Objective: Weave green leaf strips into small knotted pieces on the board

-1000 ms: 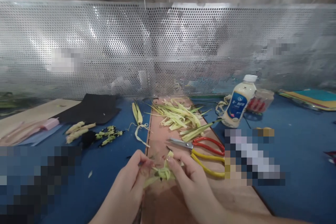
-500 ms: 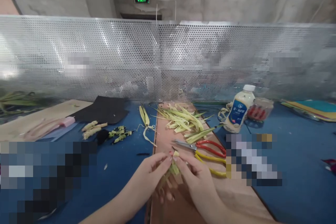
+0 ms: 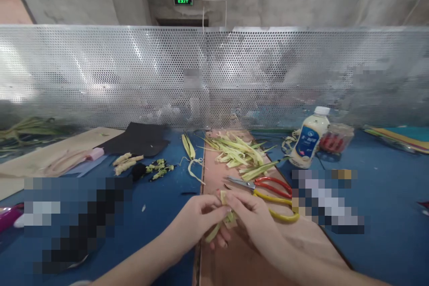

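Between my two hands is a small bundle of pale green leaf strips [image 3: 228, 219], partly hidden by the fingers. My left hand [image 3: 204, 214] is closed on it, the thumb pressing from the left and some fingers curled beneath. My right hand [image 3: 251, 216] pinches the top of the same strips, its fingertips meeting the left thumb. Just beyond the right hand lie scissors [image 3: 250, 184] with one red and one yellow handle, blades pointing left. Past them a loose pile of similar strips [image 3: 239, 154] lies on the brown board [image 3: 214, 176].
A milky drink bottle [image 3: 309, 138] stands at the right, beside a clear tub of red pieces [image 3: 334, 138]. Leftward on the blue table [image 3: 161, 223] lie a husk piece [image 3: 188, 146], twisted pale pieces [image 3: 127, 161] and a black sheet [image 3: 134, 140]. A perforated metal screen [image 3: 150, 76] runs behind.
My left thumb has shifted right across the bundle, and a strip end now shows below the left hand. The whole view has moved slightly, so the table things appear farther right.
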Demonstrator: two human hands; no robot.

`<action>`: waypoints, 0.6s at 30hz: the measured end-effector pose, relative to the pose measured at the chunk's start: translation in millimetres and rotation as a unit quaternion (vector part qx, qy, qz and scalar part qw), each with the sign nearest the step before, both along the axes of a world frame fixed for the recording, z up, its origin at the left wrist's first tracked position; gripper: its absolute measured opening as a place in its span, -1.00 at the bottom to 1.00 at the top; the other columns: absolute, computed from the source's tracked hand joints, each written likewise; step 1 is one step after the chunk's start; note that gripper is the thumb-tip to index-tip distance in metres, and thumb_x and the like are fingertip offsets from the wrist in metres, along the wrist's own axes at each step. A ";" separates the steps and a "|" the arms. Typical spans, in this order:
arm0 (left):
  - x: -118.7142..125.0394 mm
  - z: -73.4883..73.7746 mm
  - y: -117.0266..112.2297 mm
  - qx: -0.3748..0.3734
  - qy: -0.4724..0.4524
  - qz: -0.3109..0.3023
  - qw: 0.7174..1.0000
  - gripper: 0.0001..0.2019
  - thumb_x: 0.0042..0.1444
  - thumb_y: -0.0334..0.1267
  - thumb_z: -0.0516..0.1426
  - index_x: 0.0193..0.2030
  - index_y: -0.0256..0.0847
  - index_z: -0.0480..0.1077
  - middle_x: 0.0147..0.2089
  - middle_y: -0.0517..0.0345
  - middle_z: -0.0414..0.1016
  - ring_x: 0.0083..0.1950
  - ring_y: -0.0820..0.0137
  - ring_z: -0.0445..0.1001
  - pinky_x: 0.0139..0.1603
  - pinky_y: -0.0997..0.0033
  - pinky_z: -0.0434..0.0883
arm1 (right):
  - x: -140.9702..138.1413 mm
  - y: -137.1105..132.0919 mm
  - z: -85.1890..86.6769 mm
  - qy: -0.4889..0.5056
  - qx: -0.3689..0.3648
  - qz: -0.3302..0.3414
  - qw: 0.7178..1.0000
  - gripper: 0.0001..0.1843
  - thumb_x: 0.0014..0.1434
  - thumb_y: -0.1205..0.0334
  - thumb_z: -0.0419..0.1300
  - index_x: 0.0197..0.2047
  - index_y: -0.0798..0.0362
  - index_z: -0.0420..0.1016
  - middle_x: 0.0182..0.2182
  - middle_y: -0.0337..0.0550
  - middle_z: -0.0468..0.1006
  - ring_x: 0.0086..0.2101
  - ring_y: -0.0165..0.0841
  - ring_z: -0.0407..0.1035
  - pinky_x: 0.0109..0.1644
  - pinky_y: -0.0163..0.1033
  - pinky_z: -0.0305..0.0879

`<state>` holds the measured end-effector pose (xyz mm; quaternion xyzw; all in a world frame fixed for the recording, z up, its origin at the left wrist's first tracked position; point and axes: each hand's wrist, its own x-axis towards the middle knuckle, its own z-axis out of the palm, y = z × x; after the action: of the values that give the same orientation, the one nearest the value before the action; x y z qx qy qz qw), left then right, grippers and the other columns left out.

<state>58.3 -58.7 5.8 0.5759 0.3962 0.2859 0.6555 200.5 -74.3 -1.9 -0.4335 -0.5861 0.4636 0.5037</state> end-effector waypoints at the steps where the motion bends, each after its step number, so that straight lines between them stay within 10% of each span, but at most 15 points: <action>1: -0.3 1.0 0.4 -0.003 -0.001 0.004 1.000 -0.74 0.03 -0.10 0.07 -0.43 -0.31 0.32 -0.62 0.14 0.45 -0.68 0.50 0.39 -0.74 0.65 0.25 | -0.1 -0.1 1.5 -0.004 0.001 -0.010 1.000 -0.71 0.14 0.08 0.05 -0.43 0.09 0.43 -0.50 -0.25 0.44 -0.42 -0.38 0.32 -0.32 -0.35 0.23; 18: -2.1 2.8 0.4 0.030 0.008 0.088 0.996 -0.72 0.08 -0.05 -0.01 -0.41 -0.25 0.26 -0.65 0.16 0.44 -0.73 0.49 0.35 -0.76 0.62 0.22 | 6.7 -9.3 -1.8 -0.205 0.094 0.025 0.974 -0.77 0.23 0.21 -0.10 -0.08 0.01 0.26 -0.23 -0.14 0.46 -0.10 -0.32 0.30 0.03 -0.21 0.15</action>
<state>56.2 -58.2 8.6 0.5604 0.4418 0.3493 0.6072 207.2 -83.7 -3.7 -0.4549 -0.7284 0.3204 0.3997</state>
